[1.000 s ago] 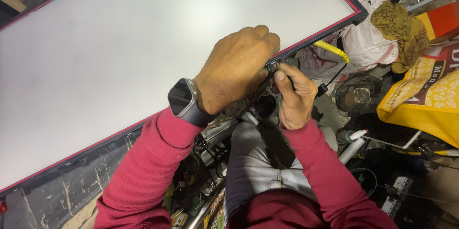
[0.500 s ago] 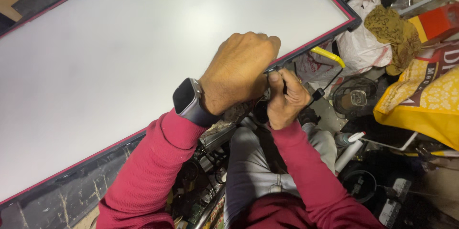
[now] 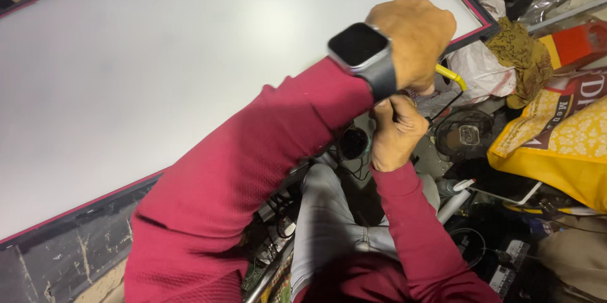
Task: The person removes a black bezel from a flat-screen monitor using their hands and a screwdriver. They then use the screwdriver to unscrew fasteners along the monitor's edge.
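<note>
We look down on a large white panel with a thin dark red frame; it fills most of the view and shines brightly near its middle. Below its edge we see a dark, scratched surface. On the right the floor is crowded: a yellow bag with a white pattern, a white plastic bag, a brown-yellow cloth, a small round black fan and some black cables.
</note>
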